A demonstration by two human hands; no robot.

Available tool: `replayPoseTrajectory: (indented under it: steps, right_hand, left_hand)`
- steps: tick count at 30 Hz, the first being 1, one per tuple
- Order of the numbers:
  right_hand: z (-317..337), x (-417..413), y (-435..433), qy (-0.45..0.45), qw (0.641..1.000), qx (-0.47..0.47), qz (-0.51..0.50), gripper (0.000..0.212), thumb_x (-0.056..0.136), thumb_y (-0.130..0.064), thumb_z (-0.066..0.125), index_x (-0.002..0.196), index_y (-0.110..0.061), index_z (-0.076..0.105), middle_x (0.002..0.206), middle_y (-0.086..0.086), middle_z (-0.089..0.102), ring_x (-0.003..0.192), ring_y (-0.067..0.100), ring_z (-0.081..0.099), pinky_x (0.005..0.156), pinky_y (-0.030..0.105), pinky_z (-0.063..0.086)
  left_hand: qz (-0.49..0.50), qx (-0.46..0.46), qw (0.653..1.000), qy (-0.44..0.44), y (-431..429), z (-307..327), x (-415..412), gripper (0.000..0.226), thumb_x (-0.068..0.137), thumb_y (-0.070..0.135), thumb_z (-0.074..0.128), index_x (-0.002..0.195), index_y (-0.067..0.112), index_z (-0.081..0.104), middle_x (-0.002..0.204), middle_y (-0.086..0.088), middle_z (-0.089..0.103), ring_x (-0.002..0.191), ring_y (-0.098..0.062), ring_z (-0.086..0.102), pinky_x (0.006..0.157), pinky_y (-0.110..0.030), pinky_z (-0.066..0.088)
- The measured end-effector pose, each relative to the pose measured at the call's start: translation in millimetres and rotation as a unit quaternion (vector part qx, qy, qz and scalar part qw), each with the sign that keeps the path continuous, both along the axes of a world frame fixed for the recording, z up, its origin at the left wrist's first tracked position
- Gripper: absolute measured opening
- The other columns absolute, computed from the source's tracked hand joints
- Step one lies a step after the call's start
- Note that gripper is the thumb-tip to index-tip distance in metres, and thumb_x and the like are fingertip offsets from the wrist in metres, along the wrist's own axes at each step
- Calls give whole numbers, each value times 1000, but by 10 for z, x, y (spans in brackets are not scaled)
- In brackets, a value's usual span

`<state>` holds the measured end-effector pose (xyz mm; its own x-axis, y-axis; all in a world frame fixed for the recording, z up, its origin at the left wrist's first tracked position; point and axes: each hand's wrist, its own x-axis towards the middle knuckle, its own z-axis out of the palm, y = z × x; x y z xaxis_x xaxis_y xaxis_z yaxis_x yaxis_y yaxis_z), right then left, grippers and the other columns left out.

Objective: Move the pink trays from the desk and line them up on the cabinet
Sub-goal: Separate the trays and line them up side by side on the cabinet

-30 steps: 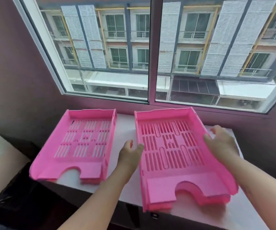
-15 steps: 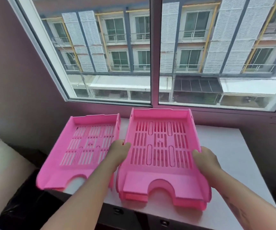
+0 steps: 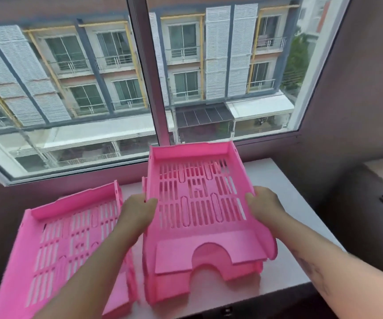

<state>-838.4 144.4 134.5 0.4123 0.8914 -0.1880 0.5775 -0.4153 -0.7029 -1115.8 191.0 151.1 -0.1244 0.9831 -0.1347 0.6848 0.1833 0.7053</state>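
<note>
Both my hands hold a pink slotted tray by its side walls, my left hand on the left wall and my right hand on the right wall. The tray is raised at its far end and sits just above a second pink tray, whose front edge shows underneath it. A third pink tray lies flat to the left on the white cabinet top, close beside the other two. My left forearm crosses over its right edge.
A large window with a sill runs right behind the cabinet. A dark wall closes the right side, with a dark piece of furniture below it. Bare white cabinet top lies right of the held tray.
My hands have closed on the right tray's side walls and lifted it, baring another tray beneath. The left tray has stayed put. The camera has swung right and closer.
</note>
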Motion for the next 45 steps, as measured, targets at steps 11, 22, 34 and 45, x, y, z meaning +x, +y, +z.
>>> replayPoseTrajectory:
  steps: [11, 22, 34, 45]
  right_hand:
    - [198, 1697, -698, -45, 988, 41, -141, 22, 91, -4, 44, 72, -5, 56, 64, 8, 53, 58, 23, 45, 51, 29, 32]
    - [-402, 2444, -817, 22, 992, -20, -123, 21, 92, -4, 41, 92, 2, 61, 87, 24, 65, 77, 37, 60, 60, 34, 43]
    - [-512, 2138, -751, -280, 959, 7, 36, 63, 94, -27, 50, 152, -14, 32, 161, 11, 30, 150, 30, 23, 122, 50, 14]
    - [-976, 1640, -643, -244, 942, -122, 193, 68, 93, -66, 18, 154, -45, -3, 164, 0, -19, 150, 28, -22, 119, 51, -13]
  left_hand:
    - [-179, 12, 983, -37, -4, 138, 1896, 33, 91, 7, 45, 59, 14, 40, 61, 0, 43, 51, -15, 34, 47, -29, 25]
    - [-214, -60, 932, 286, -156, -500, 2607, 55, 96, 37, 40, 146, 15, 40, 162, -18, 17, 150, -34, 9, 118, -59, 15]
    - [-93, 15, 994, 64, -526, -903, 1995, 59, 103, 42, 33, 154, 14, 23, 163, -5, 22, 150, -20, 18, 122, -45, 17]
    - [-121, -44, 954, 272, -736, -1259, 1625, 69, 98, 56, 21, 156, 28, -2, 163, 1, -13, 151, -21, -9, 122, -46, -1]
